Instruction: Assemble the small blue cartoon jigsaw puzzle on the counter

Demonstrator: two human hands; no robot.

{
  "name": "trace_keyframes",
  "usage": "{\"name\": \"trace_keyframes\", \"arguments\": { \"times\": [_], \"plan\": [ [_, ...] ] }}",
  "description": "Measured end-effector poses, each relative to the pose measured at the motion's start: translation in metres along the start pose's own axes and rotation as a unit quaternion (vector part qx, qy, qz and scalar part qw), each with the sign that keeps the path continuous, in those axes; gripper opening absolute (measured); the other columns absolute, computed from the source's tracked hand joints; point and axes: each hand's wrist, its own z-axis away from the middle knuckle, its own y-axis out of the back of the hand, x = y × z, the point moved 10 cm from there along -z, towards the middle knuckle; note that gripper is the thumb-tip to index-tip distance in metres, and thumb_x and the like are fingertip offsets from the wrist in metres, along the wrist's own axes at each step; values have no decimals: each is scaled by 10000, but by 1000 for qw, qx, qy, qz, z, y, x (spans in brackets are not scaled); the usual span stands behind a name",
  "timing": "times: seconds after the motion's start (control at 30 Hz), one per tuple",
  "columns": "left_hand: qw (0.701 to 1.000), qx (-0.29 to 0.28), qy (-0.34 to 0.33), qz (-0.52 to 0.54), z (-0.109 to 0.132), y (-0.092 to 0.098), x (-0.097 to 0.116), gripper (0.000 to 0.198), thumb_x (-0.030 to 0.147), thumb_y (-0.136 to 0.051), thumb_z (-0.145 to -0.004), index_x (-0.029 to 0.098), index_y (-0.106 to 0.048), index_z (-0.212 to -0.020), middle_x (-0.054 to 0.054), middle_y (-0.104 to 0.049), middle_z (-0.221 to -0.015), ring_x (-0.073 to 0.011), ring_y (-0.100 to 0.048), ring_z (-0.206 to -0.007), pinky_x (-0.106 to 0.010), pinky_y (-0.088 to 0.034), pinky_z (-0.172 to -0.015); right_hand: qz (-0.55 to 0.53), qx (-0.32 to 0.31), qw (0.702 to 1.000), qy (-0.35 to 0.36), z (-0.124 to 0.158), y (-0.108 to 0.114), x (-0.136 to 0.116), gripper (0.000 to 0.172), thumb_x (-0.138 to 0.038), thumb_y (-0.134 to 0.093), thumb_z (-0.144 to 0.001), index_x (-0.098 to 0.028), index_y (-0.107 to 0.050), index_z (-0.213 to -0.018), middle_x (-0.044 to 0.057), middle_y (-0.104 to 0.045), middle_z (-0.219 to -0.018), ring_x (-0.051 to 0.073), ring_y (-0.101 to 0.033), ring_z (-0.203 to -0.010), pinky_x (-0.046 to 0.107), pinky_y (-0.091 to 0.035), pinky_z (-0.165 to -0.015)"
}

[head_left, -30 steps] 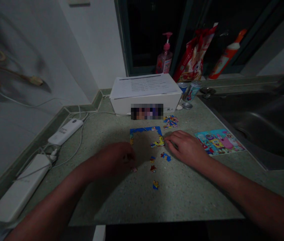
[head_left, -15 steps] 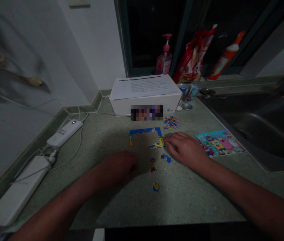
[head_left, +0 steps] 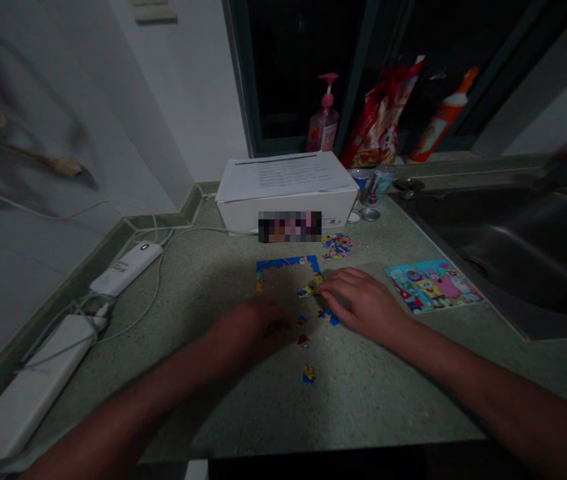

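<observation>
A partly joined jigsaw border (head_left: pixel 283 261) lies on the counter, blue along its far edge. My right hand (head_left: pixel 366 300) is at its near right corner, thumb and fingers closed on a yellow puzzle piece (head_left: pixel 306 291), the fingertips partly covering that corner. My left hand (head_left: pixel 251 327) hovers low at the near left of the border, its fingers curled; what they may hold is hidden in shadow. Between and in front of the hands lie loose pieces: a blue cluster (head_left: pixel 329 317), a brown piece (head_left: pixel 303 341) and a yellow-blue piece (head_left: pixel 308 373).
A pile of loose pieces (head_left: pixel 337 245) lies behind the border, before a white box (head_left: pixel 288 183). A cartoon picture sheet (head_left: pixel 433 285) rests at the right, beside the sink (head_left: pixel 513 247). Cans (head_left: pixel 378 187) stand behind. A power strip (head_left: pixel 38 380) and cables run along the left.
My left hand has moved right, nearer the loose pieces. My right hand has shifted slightly left, its fingertips now over the border's right corner. The view has tilted a little.
</observation>
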Motion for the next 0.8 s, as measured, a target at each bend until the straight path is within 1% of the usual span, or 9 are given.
{"name": "trace_keyframes", "arguments": {
  "times": [0.03,0.1,0.17,0.27,0.4,0.53,0.6,0.7,0.8],
  "plan": [
    [1000,7,5,29,-2,-3,-1,144,187,-647,-977,243,-773,-935,-20,-793,-920,-203,-745,-836,-322,-581,-762,-18,-3,1000,7,0,-1,-4,239,-234,-525,-1093,-226,-763,-1111,78,-812,-1045,258,-739,-1009,459,-593,-926],
    [995,53,27,85,-3,-4,-6,148,158,-650,-955,232,-777,-976,-29,-791,-933,-191,-742,-828,-330,-598,-775,-50,-11,998,21,1,-3,-14,211,-247,-540,-1091,-230,-749,-1118,68,-808,-1052,257,-742,-1033,458,-592,-933],
    [989,88,36,114,-3,-7,-9,135,185,-650,-960,227,-776,-987,-36,-792,-929,-182,-736,-813,-338,-616,-779,-76,-14,997,31,2,-5,-24,182,-269,-561,-1085,-224,-735,-1112,69,-801,-1047,261,-743,-1046,459,-595,-941],
    [983,118,45,135,-1,-11,-10,145,260,-632,-994,222,-766,-952,-42,-789,-887,-188,-731,-802,-363,-635,-778,-105,-8,993,45,3,-7,-36,171,-319,-585,-1079,-215,-720,-1073,82,-790,-1013,275,-737,-1063,469,-601,-961],
    [976,158,37,146,1,-6,-5,202,300,-613,-1015,219,-741,-881,-47,-773,-870,-185,-719,-810,-374,-638,-784,-129,-8,991,46,4,-11,-43,163,-325,-594,-1064,-222,-693,-985,83,-769,-967,271,-730,-1010,463,-606,-947],
    [975,166,22,143,1,-4,0,203,289,-624,-1015,212,-744,-871,-37,-764,-842,-171,-720,-796,-350,-634,-775,-147,-4,988,46,5,-12,-45,128,-298,-593,-1057,-236,-671,-976,65,-754,-948,255,-716,-999,450,-592,-949],
    [974,171,11,145,1,-5,1,193,275,-634,-1014,215,-747,-870,-24,-762,-825,-164,-723,-782,-331,-627,-758,-154,2,987,44,5,-12,-44,122,-293,-594,-1053,-237,-657,-965,60,-744,-933,252,-706,-986,444,-587,-924],
    [964,212,-28,160,3,-1,4,144,240,-680,-1000,217,-740,-872,-7,-754,-808,-153,-714,-747,-298,-609,-713,-166,3,985,39,5,-13,-41,119,-294,-596,-1044,-229,-638,-954,67,-734,-938,255,-693,-963,439,-578,-878],
    [957,255,-100,98,9,7,15,48,198,-702,-999,217,-739,-1023,-31,-780,-940,-175,-736,-861,-315,-612,-786,-183,2,983,20,4,-16,-34,113,-285,-597,-1046,-223,-638,-961,68,-727,-946,249,-682,-942,418,-560,-835]
  ]
}}
